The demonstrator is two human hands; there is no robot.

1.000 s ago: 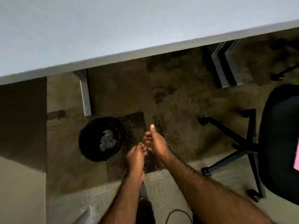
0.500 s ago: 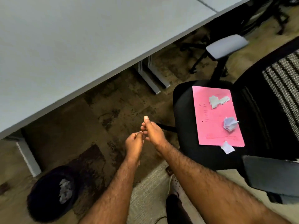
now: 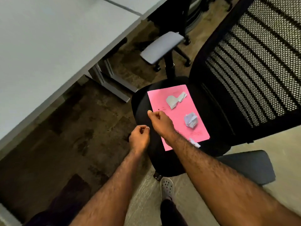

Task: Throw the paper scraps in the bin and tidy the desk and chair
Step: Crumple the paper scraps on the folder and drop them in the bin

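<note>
A black office chair (image 3: 143, 103) stands right of the grey desk (image 3: 48, 38). On its seat lies a pink sheet (image 3: 175, 115) carrying a torn white scrap (image 3: 175, 100) and a crumpled paper ball (image 3: 190, 119). A third small white scrap (image 3: 194, 143) sits at the sheet's near edge, partly behind my right forearm. My right hand (image 3: 160, 122) hovers over the sheet's left edge, fingers curled with nothing in them. Fingers curled the same way, my left hand (image 3: 139, 139) hangs by the seat's front edge, holding nothing. The bin is out of view.
The chair's mesh backrest (image 3: 254, 66) fills the right side, with grey armrests at the far side (image 3: 160, 48) and the near side (image 3: 247, 165). The desk's metal legs (image 3: 112, 82) stand on dark carpet. My shoe (image 3: 167, 187) is below the seat.
My view has swung right, from the bin under the desk to the chair seat. Both hands have moved with it, the right one now over the pink sheet.
</note>
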